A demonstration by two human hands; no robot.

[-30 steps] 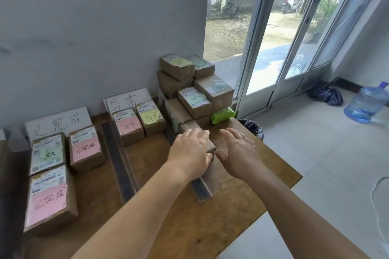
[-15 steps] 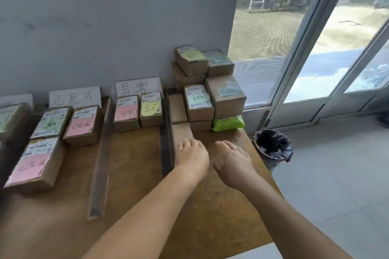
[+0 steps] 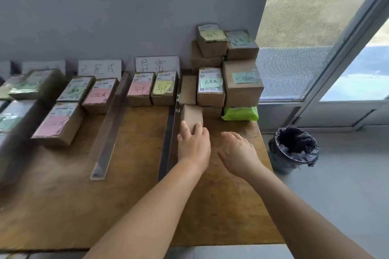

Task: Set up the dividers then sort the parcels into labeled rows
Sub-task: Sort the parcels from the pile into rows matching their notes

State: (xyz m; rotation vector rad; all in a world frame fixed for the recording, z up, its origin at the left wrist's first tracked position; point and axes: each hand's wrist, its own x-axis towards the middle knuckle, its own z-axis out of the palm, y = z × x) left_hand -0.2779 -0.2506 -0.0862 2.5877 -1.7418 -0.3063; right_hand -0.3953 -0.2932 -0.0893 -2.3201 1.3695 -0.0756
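I see the brown wooden table (image 3: 130, 206) set against a grey wall, with a stack of brown cardboard parcels (image 3: 227, 69) bearing green and yellow notes piled at its far right corner. Two long clear acrylic dividers lie front to back on the tabletop: the left divider (image 3: 109, 130) and the right divider (image 3: 169, 139), the latter just beside my left hand. Between them, two small parcels with a pink note (image 3: 140, 88) and a yellow note (image 3: 163, 87) sit below a white handwritten row sign (image 3: 156, 64). Left of the left divider lies a further group of parcels with pink and green notes (image 3: 63, 109), blurred at the edge. A black-lined waste bin (image 3: 293, 149) stands on the floor. My left hand (image 3: 194, 145) grips the near end of a small plain cardboard box (image 3: 191, 116); my right hand (image 3: 237, 151) hovers beside it, fingers relaxed, holding nothing.
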